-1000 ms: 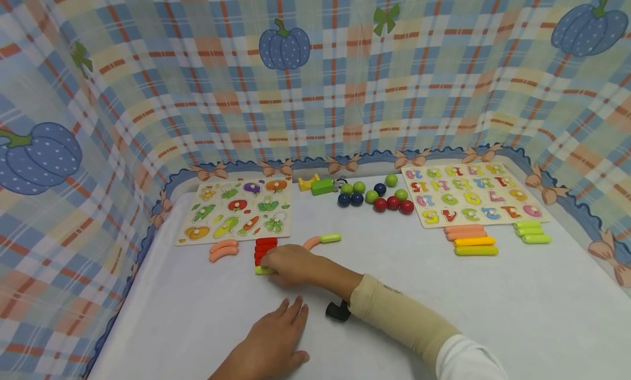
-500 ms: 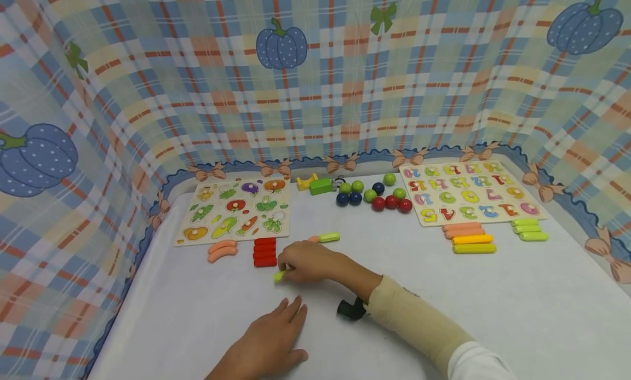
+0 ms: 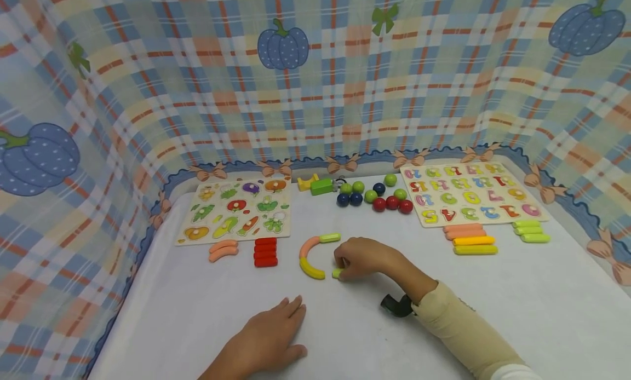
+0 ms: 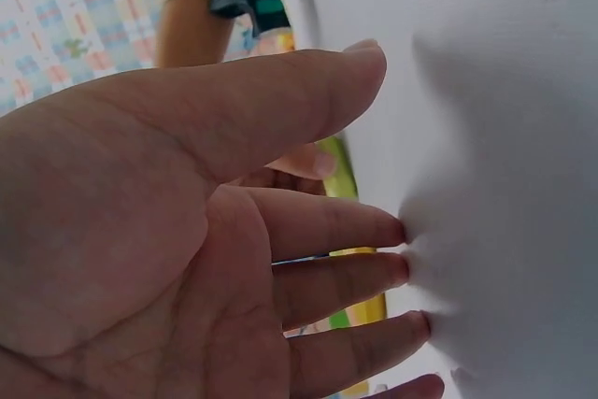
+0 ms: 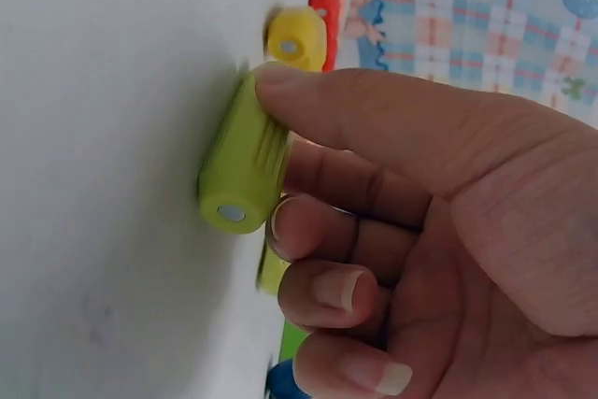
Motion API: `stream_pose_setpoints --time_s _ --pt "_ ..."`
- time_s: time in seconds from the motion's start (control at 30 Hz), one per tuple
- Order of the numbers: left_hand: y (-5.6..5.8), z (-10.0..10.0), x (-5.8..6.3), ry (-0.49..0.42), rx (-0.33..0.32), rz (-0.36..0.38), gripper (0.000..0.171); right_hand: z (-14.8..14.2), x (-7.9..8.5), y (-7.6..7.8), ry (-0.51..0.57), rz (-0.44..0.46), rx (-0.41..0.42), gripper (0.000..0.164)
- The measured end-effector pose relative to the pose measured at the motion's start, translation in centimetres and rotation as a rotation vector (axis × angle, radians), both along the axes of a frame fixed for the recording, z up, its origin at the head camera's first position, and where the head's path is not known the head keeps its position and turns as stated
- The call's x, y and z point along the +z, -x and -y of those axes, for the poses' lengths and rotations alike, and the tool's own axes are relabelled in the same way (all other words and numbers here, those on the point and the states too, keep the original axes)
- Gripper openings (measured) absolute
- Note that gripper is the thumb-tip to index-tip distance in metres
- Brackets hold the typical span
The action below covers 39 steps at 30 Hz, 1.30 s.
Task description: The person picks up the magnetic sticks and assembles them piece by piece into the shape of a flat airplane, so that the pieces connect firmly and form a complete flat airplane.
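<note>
My right hand [image 3: 362, 258] pinches a light green stick [image 5: 238, 161] between thumb and fingers, low over the white table. A round metal spot shows on the stick's end in the right wrist view. Just left of it lies a curved yellow piece [image 3: 311, 270], its free end pointing toward the held stick with a small gap. That piece joins a curved pink piece [image 3: 309, 246], which meets another green stick [image 3: 330, 238], making a C shape. My left hand [image 3: 268, 333] rests on the table nearer me, fingers straight, fingertips against the cloth in the left wrist view.
Red sticks [image 3: 265, 252] and pink curved pieces [image 3: 223, 251] lie left, below a vegetable puzzle board [image 3: 184, 235]. Coloured balls [image 3: 379, 205] and a green block [image 3: 322, 186] sit at the back. Yellow sticks [image 3: 475, 250] and green sticks [image 3: 535, 239] lie right, below a number board [image 3: 419, 220].
My right hand has carried the green stick rightward from beside the red sticks to the right of the yellow piece, uncovering the curved pieces. My left hand stays in place.
</note>
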<state>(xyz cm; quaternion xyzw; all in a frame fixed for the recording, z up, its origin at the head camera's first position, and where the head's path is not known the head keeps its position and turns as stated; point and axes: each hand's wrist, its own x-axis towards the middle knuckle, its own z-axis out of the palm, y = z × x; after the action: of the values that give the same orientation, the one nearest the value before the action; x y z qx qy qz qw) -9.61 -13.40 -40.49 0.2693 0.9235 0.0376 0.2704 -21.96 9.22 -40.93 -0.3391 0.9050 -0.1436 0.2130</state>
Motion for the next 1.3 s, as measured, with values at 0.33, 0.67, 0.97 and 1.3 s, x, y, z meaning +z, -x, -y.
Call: stream_pose_setpoints --time_s 0.33,0.67,0.97,1.3 --pt "0.1 0.1 0.2 -0.021 0.008 0.007 0.072 0.8 -0.9 0.1 0.09 -0.043 0.085 0.012" --pt "2.9 -0.1 1.5 -0.106 -0.006 -0.141 0.063 -0.2 -0.4 0.6 0.109 0.008 0.038 0.021" --pt "7.7 -3.6 -0.3 -0.181 0.088 -0.291 0.067 -3.1 -0.1 2.8 0.205 0.032 -0.012 0.013" --pt "11.2 -5.8 -2.2 -0.141 0.095 -0.328 0.059 -5.1 -0.4 7.1 0.245 -0.316 -0.38 0.022"
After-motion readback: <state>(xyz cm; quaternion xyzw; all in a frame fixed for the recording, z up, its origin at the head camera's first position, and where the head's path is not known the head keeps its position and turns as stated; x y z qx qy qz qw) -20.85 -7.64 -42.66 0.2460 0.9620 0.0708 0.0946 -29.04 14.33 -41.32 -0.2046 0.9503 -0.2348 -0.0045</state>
